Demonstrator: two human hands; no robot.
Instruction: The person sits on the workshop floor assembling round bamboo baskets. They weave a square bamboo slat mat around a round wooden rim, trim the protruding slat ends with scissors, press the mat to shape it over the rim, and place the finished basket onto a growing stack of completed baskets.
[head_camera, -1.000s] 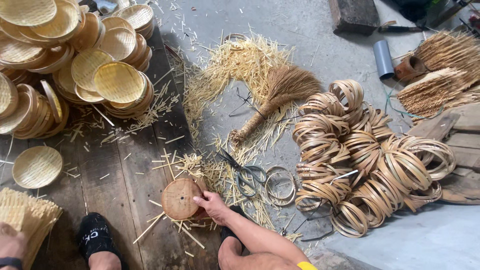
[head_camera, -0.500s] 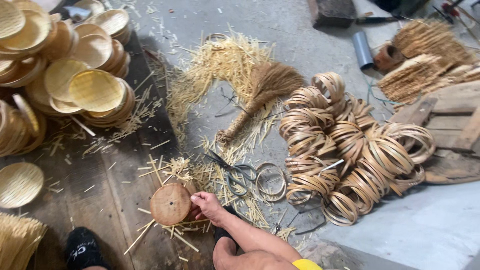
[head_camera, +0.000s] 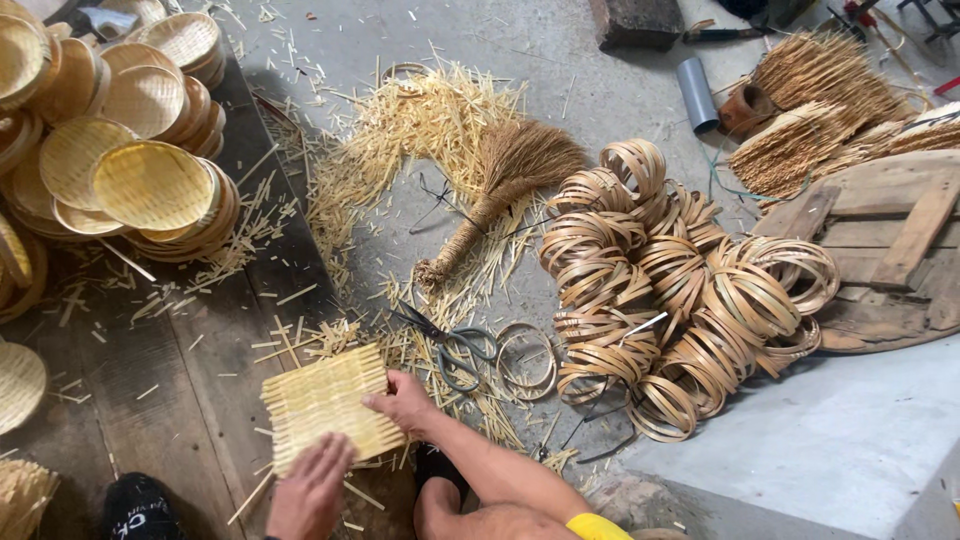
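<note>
A square woven bamboo mat (head_camera: 325, 405) lies on the dark wooden floorboards (head_camera: 180, 370) in front of me. My right hand (head_camera: 405, 400) grips its right edge, thumb on top. At the mat's near edge, my left hand (head_camera: 310, 490) holds it with the fingers laid flat on the weave. The mat hides whatever lies beneath it. Loose bamboo splinters (head_camera: 290, 345) lie scattered around it.
Scissors (head_camera: 452, 348) and a loose bamboo ring (head_camera: 527, 357) lie just right of my hand. A pile of bamboo hoops (head_camera: 665, 290) fills the right, a straw broom (head_camera: 500, 180) and straw cuttings the middle. Stacked woven trays (head_camera: 140, 170) stand at left. A black shoe (head_camera: 140, 508) is near.
My right hand has left the round wooden block and now holds a square woven mat lying over that spot. My left hand has come into view at the mat.
</note>
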